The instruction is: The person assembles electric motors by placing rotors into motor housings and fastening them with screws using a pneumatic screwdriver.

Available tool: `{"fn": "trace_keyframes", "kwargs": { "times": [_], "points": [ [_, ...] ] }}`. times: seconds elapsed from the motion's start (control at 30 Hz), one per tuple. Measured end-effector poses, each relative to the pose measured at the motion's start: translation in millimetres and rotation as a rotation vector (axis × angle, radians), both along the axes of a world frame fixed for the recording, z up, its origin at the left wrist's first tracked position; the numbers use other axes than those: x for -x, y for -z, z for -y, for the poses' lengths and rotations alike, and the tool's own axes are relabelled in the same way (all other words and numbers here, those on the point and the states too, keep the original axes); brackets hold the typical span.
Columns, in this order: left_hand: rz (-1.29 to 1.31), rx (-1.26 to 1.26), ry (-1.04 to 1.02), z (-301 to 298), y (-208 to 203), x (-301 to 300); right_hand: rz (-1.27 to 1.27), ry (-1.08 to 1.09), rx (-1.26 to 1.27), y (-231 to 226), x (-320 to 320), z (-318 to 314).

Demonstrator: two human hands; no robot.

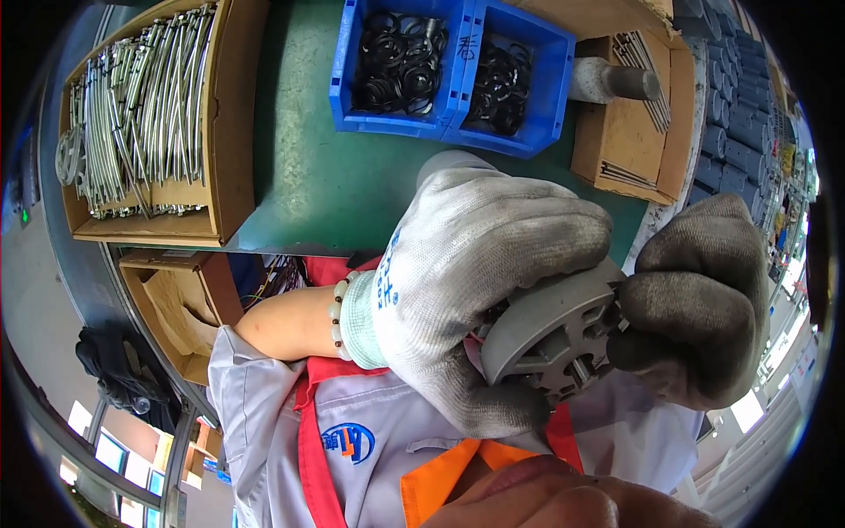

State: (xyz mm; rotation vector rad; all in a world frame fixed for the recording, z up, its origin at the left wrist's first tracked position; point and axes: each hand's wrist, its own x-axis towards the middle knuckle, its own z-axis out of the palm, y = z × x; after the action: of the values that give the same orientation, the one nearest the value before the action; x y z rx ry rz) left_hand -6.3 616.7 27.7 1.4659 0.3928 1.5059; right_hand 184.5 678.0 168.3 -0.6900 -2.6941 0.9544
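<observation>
Both my hands wear pale knitted gloves with grey, dirtied fingers. My left hand (493, 290) is closed round a round, ribbed grey cast-metal motor end cover (550, 326), fingers over its top and thumb beneath. A short bright shaft (582, 370) shows at the cover's middle, between its openings. At the cover's right rim, my right hand (695, 308) has its fingers curled and pressed together against the edge. Whether a small piece is also pinched there is hidden. The rounded end of a light grey object (453, 162) shows just beyond my left hand; the rest is covered.
On the green table (304, 132) stand two joined blue bins (455, 128) of black rings. A carton (231, 123) of long metal rods stands left, another carton (607, 167) with thin rods right, beside a grey cylinder (607, 81). Dark grey cylinders (735, 132) are stacked far right.
</observation>
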Motion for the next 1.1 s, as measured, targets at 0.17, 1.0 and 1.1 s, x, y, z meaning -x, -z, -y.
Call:
{"fn": "trace_keyframes", "kwargs": {
  "times": [0.17,1.0,1.1],
  "points": [
    [-0.058,-0.008,-0.025,1.9,-3.3,-0.4,0.006,0.031,0.003,-3.1,-1.7,3.7],
    [-0.1,0.042,-0.025,2.4,-8.4,3.4,-0.075,0.081,-0.07,3.3,4.3,5.0],
    [-0.126,0.03,0.013,-1.8,-7.2,4.3,-0.073,0.096,-0.071,3.2,2.7,4.1]
  ]
}}
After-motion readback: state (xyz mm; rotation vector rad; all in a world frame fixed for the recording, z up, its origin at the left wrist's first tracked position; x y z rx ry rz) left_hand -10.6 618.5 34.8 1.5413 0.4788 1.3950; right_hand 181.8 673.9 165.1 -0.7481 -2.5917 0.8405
